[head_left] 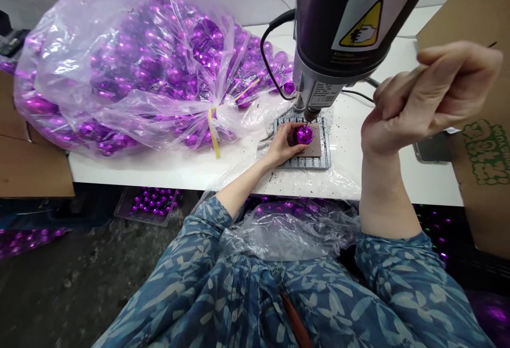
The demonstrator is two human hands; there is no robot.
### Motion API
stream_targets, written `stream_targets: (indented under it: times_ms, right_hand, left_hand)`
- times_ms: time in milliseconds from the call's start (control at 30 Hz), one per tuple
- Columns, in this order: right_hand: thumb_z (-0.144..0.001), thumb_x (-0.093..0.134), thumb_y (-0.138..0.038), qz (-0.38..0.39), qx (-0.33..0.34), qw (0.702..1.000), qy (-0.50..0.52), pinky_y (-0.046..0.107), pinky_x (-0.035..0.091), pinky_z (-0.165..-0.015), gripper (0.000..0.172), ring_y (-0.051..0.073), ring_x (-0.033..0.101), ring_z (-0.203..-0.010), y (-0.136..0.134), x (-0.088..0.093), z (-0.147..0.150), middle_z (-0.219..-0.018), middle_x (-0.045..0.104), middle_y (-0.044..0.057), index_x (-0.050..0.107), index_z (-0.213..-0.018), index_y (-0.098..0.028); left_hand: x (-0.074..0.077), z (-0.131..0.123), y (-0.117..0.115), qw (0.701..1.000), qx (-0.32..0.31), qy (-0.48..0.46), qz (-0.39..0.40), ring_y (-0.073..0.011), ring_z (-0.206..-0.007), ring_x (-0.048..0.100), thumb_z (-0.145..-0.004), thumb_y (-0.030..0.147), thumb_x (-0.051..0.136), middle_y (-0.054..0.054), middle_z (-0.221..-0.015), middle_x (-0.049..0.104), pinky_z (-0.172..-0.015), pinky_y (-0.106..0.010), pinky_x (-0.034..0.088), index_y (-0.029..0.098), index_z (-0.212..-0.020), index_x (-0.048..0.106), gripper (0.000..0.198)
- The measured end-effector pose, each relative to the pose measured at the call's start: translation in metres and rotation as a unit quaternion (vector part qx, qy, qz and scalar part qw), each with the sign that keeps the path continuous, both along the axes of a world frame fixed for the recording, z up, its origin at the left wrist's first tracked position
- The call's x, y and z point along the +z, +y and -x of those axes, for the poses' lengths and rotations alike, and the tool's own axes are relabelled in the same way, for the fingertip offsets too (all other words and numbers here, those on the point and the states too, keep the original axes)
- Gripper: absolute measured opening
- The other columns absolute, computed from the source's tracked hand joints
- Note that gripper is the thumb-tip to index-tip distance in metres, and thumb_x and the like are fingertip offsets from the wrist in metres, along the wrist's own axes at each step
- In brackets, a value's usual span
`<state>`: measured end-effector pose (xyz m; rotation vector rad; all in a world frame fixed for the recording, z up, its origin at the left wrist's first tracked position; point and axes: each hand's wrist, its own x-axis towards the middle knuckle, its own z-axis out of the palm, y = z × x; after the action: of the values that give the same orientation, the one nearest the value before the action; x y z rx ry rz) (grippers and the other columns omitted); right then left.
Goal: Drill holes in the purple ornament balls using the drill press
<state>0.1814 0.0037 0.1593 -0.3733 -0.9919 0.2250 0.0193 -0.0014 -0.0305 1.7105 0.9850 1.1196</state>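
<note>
The one head-worn camera faces forward and down, set above and behind the left hand (pixel 281 145), well apart from its grip.

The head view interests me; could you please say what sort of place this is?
Probably a workshop: a drill stands on the white table, the left hand holds a purple ball beneath it, and a large, stuffed plastic bag lies alongside.
</note>
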Motion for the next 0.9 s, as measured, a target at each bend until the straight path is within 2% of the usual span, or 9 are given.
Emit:
stream_targets:
  times_ms: [167, 300, 400, 500, 567, 633, 767, 833, 900]
  right_hand:
    - [-0.101, 0.066, -0.048, -0.050, -0.050, 0.997, 0.012, 0.013, 0.015, -0.045, 0.038, -0.010, 0.024, -0.039, 0.009, -0.021, -0.003, -0.071, 0.049, -0.012, 0.054, -0.085, -0.016]
    - [-0.103, 0.061, -0.054, -0.078, -0.064, 0.995, 0.021, 0.016, 0.011, -0.042, 0.043, -0.003, 0.005, -0.036, 0.020, -0.042, -0.007, -0.053, 0.009, -0.011, 0.046, -0.083, -0.019]
    - [-0.102, 0.062, -0.057, -0.082, -0.060, 0.995, 0.011, 0.018, 0.012, -0.040, 0.047, -0.001, 0.001, -0.034, 0.017, -0.047, -0.007, -0.050, 0.001, -0.011, 0.044, -0.080, -0.020]
    - [-0.101, 0.065, -0.055, -0.067, -0.048, 0.997, 0.011, 0.016, 0.014, -0.041, 0.041, -0.003, 0.009, -0.036, 0.010, -0.026, -0.001, -0.050, 0.018, -0.012, 0.053, -0.083, -0.020]
    - [-0.098, 0.071, -0.050, -0.019, -0.027, 0.999, -0.004, 0.019, 0.019, -0.042, 0.035, -0.003, 0.028, -0.040, 0.010, 0.000, 0.001, -0.061, 0.042, -0.009, 0.061, -0.087, -0.018]
    - [-0.087, 0.064, -0.073, 0.056, -0.020, 0.998, -0.022, 0.022, 0.019, -0.041, 0.058, -0.003, 0.032, -0.041, 0.017, 0.024, -0.002, -0.068, 0.048, -0.007, 0.062, -0.082, -0.016]
    - [-0.068, 0.067, -0.080, 0.185, -0.013, 0.980, -0.071, 0.022, 0.025, -0.043, 0.064, 0.001, 0.036, -0.043, 0.037, 0.048, -0.017, -0.059, 0.030, -0.007, 0.065, -0.084, -0.019]
    - [-0.077, 0.072, -0.071, 0.199, 0.002, 0.977, -0.079, 0.024, 0.025, -0.042, 0.052, 0.004, 0.039, -0.042, 0.040, 0.050, -0.021, -0.056, 0.025, -0.007, 0.065, -0.083, -0.020]
    - [-0.091, 0.073, -0.052, 0.199, 0.030, 0.977, -0.073, 0.027, 0.022, -0.041, 0.034, 0.006, 0.040, -0.041, 0.038, 0.052, -0.019, -0.053, 0.026, -0.007, 0.064, -0.082, -0.020]
  left_hand:
    - [-0.001, 0.000, 0.000, 1.000, -0.016, -0.019, 0.001, -0.0347, -0.140, 0.066, -0.090, 0.051, 0.090, -0.014, -0.143, 0.067, -0.124, -0.057, 0.053, 0.024, -0.143, 0.061, 0.067]
    - [0.002, 0.001, -0.003, 1.000, -0.002, -0.008, 0.010, -0.0353, -0.141, 0.064, -0.090, 0.049, 0.091, -0.014, -0.142, 0.068, -0.126, -0.059, 0.053, 0.024, -0.143, 0.061, 0.066]
    - [0.003, 0.002, -0.003, 1.000, -0.001, 0.001, 0.005, -0.0347, -0.141, 0.064, -0.090, 0.050, 0.091, -0.014, -0.143, 0.068, -0.125, -0.058, 0.053, 0.025, -0.144, 0.061, 0.067]
    - [0.001, 0.002, -0.002, 1.000, -0.008, 0.006, -0.005, -0.0337, -0.141, 0.065, -0.091, 0.053, 0.090, -0.013, -0.144, 0.067, -0.124, -0.057, 0.055, 0.026, -0.144, 0.059, 0.067]
    - [-0.001, 0.002, -0.001, 1.000, -0.015, 0.003, -0.010, -0.0327, -0.140, 0.066, -0.093, 0.053, 0.087, -0.014, -0.145, 0.066, -0.122, -0.055, 0.057, 0.026, -0.145, 0.057, 0.066]
    - [-0.003, 0.000, 0.000, 1.000, -0.018, -0.004, -0.018, -0.0318, -0.138, 0.069, -0.094, 0.051, 0.086, -0.014, -0.145, 0.065, -0.118, -0.054, 0.060, 0.026, -0.144, 0.056, 0.064]
    - [0.001, 0.001, -0.013, 0.997, 0.048, 0.019, -0.064, -0.0310, -0.133, 0.070, -0.093, 0.045, 0.086, -0.015, -0.144, 0.064, -0.113, -0.054, 0.062, 0.025, -0.139, 0.054, 0.060]
    - [0.013, 0.009, -0.032, 0.992, 0.067, 0.039, -0.096, -0.0291, -0.126, 0.071, -0.094, 0.044, 0.082, -0.013, -0.135, 0.068, -0.110, -0.054, 0.062, 0.024, -0.134, 0.055, 0.053]
    - [0.029, 0.022, -0.060, 0.992, -0.007, 0.055, -0.110, -0.0259, -0.114, 0.073, -0.094, 0.042, 0.077, -0.010, -0.123, 0.072, -0.104, -0.051, 0.064, 0.023, -0.129, 0.056, 0.045]
